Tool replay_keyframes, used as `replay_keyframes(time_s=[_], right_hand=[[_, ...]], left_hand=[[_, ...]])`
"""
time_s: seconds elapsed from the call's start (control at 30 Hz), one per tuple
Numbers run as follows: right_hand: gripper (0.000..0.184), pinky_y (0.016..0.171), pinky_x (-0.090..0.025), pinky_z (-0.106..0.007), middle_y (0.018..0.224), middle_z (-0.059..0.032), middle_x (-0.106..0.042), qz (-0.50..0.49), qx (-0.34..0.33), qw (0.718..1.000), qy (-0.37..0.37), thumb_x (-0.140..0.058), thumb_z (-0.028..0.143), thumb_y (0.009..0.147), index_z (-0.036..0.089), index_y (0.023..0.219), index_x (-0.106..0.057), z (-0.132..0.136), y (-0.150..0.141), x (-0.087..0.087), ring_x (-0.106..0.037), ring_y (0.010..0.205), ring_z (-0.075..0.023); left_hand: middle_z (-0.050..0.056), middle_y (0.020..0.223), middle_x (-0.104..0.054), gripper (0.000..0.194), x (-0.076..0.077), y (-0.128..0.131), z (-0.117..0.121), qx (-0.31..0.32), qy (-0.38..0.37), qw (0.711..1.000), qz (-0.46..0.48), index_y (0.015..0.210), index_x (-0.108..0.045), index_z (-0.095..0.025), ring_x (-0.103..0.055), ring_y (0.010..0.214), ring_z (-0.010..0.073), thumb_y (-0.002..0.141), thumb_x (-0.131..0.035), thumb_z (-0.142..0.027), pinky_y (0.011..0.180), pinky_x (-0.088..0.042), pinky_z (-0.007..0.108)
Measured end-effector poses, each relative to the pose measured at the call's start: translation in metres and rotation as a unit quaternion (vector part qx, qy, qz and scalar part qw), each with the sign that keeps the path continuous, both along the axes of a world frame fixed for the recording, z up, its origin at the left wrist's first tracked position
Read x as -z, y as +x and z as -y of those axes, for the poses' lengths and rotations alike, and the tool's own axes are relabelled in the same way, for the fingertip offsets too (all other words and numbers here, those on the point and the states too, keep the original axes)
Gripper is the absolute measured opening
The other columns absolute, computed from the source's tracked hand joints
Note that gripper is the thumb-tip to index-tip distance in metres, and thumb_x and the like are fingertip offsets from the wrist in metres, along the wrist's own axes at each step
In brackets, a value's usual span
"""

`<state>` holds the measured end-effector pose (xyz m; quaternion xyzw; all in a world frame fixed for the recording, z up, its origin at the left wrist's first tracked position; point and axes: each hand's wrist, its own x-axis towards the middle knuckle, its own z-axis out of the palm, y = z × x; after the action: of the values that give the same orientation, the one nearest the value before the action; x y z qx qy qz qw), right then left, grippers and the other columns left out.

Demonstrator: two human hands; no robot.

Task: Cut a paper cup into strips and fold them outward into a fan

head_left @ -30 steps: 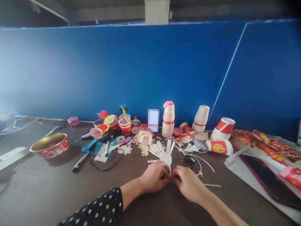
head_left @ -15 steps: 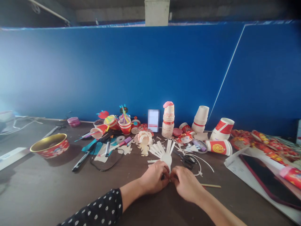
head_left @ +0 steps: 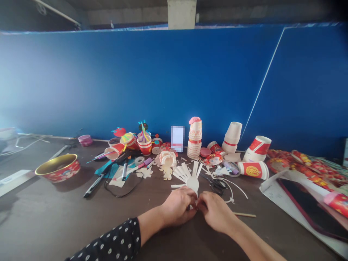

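My left hand (head_left: 178, 206) and my right hand (head_left: 214, 211) meet at the table's front middle. Their fingers pinch the lower end of a cream paper piece cut into a fan of strips (head_left: 189, 177); the fingertips are mostly hidden behind the knuckles. A rounded paper disc (head_left: 193, 184) sits at the fan's centre. Just left of it stands a small paper doll with curled hair (head_left: 167, 166). Black scissors (head_left: 216, 186) lie to the right of the fan, beside thin curled paper offcuts (head_left: 233, 189).
Behind my hands are a stack of paper cups (head_left: 194, 139), red printed cups (head_left: 144, 145), markers (head_left: 94, 186) and a tape roll (head_left: 139, 161). A gold-lined red bowl (head_left: 58, 168) stands at left. A dark tablet (head_left: 307, 206) lies at right. A blue wall (head_left: 136, 79) backs the table.
Both hands stay together on the paper piece. My left hand has shifted slightly right and its fingers have moved a little on the paper.
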<state>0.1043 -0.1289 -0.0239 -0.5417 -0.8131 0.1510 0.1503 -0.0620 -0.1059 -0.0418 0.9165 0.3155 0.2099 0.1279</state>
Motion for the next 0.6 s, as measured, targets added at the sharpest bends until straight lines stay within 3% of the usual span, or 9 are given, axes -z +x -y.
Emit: replay_keyframes(time_s=[0.37, 0.6], right_hand=[[0.011, 0.066, -0.038, -0.023, 0.079, -0.0030, -0.061, -0.034, -0.033, 0.999, -0.001, -0.051, 0.011, 0.074, 0.018, 0.074, -0.060, 0.001, 0.005, -0.007, -0.058, 0.076, -0.0155], [0.013, 0.063, -0.036, -0.023, 0.076, -0.0032, -0.058, 0.011, -0.062, 0.998, 0.009, -0.050, 0.014, 0.076, 0.017, 0.071, -0.062, 0.002, 0.006, -0.011, -0.055, 0.074, -0.0152]], left_hand=[[0.002, 0.088, -0.062, 0.011, 0.002, 0.002, 0.000, -0.015, 0.003, 1.000, 0.001, 0.074, -0.063, -0.018, -0.053, 0.081, 0.0154, 0.073, -0.053, -0.017, 0.078, -0.040, 0.026], [0.003, 0.093, -0.062, 0.014, 0.000, 0.003, 0.001, -0.030, -0.019, 0.999, -0.005, 0.074, -0.064, -0.019, -0.053, 0.084, 0.0162, 0.070, -0.051, -0.015, 0.077, -0.042, 0.027]])
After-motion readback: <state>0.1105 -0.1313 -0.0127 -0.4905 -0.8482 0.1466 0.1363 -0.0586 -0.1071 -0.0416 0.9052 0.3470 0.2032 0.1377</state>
